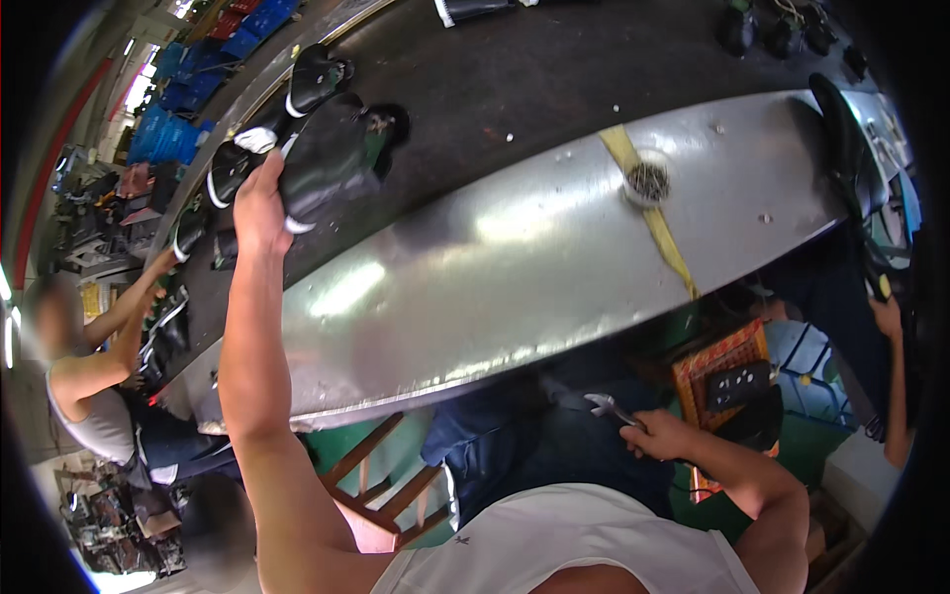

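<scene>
My left arm stretches out over the dark table. At its far left my left hand [260, 201] is closed on the edge of a black shoe [332, 163] with a white sole edge, its fingertips partly hidden. Just left of that hand stands another black shoe [230, 170], with a white piece [257, 140] above it. Low in front of my body, my right hand [661, 436] is wrapped round the handle of metal pliers [606, 405], whose jaws point up and left. The pliers hang below the edge of the metal work surface [445, 297], touching nothing I can see.
On the metal surface a small cup of nails [648, 180] sits on a yellow strip [670, 249]. Several black shoes line the dark table [475, 94]. A co-worker [94, 396] works at the left; another person's arm [893, 366] holds something at the right. A wooden stool [381, 485] stands below.
</scene>
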### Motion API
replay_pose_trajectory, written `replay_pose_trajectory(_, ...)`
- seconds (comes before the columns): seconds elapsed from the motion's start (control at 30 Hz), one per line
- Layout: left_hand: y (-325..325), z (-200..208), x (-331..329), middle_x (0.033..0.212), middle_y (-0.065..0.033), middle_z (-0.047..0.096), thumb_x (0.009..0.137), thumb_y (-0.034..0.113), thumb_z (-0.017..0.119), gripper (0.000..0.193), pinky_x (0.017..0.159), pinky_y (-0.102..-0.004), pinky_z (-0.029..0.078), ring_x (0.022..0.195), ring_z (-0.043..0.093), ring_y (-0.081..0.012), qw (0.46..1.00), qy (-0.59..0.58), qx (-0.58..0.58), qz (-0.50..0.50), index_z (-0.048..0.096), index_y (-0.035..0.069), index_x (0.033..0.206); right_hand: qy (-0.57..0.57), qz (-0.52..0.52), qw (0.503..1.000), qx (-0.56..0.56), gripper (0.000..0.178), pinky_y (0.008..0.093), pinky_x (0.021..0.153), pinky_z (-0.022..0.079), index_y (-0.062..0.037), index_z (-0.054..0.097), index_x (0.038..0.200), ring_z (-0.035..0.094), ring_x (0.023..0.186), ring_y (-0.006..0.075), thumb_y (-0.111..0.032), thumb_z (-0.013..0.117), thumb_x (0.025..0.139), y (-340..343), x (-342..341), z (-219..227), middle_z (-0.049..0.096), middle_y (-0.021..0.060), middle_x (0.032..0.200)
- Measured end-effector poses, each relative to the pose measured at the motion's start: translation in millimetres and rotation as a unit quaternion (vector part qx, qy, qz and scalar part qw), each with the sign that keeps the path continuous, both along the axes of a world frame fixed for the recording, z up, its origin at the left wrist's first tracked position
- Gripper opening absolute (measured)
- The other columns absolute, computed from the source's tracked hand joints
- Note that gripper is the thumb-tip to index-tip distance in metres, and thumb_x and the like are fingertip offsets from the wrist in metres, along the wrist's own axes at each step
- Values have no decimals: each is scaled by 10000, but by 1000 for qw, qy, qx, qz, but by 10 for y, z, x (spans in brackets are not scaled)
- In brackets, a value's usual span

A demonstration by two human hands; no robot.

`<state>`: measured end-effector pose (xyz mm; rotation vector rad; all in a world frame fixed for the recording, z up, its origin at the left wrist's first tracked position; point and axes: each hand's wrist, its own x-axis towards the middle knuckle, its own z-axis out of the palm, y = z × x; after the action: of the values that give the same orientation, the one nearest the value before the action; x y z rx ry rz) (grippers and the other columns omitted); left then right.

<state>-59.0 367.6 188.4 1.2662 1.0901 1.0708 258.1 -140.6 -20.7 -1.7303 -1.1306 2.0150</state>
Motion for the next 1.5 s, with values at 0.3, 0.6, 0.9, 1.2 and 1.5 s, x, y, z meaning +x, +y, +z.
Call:
replay_pose_trajectory(0.3, -2060, 216, -666, 734, -16, 672, 1054, 277, 546, 352, 557, -242, 472, 612, 592, -78, 987, 124, 97, -29, 694, 70, 811, 37, 23, 972, 230, 201, 408, 694, 509, -43, 609, 998, 642, 719, 269, -217, 666, 917, -444, -174, 449, 647, 135, 775)
replay_pose_trajectory(0.6, -2366, -203, -610, 725, -4, 553, 993, 318, 640, 345, 632, -291, 436, 699, 497, -101, 853, 510, 72, -85, 644, -8, 882, 41, -16, 946, 322, 205, 392, 637, 500, -3, 603, 939, 627, 671, 222, -208, 609, 941, 163, -681, 818, 650, 122, 753)
replay_pose_trajectory(0.9, -1900, -194, 470, 1335, -316, 579, 900, 592, 627, 904, 1050, -386, 446, 1242, 594, -348, 765, 634, 112, -20, 447, -141, 1399, 352, -51, 930, 94, 338, 393, 793, 623, 12, 562, 1231, 641, 1145, 241, -255, 579, 1025, 636, -1027, 864, 612, 149, 1257)
replay_pose_trajectory(1.2, -1580, -284, -67, 1182, -183, 635, 939, 549, 627, 722, 918, -387, 526, 1029, 649, -247, 940, 323, -65, -84, 540, -70, 1299, 600, -77, 796, 33, 325, 503, 895, 576, -24, 511, 1314, 598, 1253, 308, -241, 461, 1077, 835, -1344, 823, 596, 168, 1324)
replay_pose_trajectory(1.5, -1631, -277, -48, 1200, -174, 633, 952, 544, 600, 694, 939, -394, 522, 1036, 649, -258, 951, 287, -88, -77, 534, -47, 1311, 561, -103, 819, 61, 304, 476, 810, 611, -17, 552, 1241, 660, 1123, 302, -252, 527, 1050, 878, -1365, 1019, 627, 159, 1223)
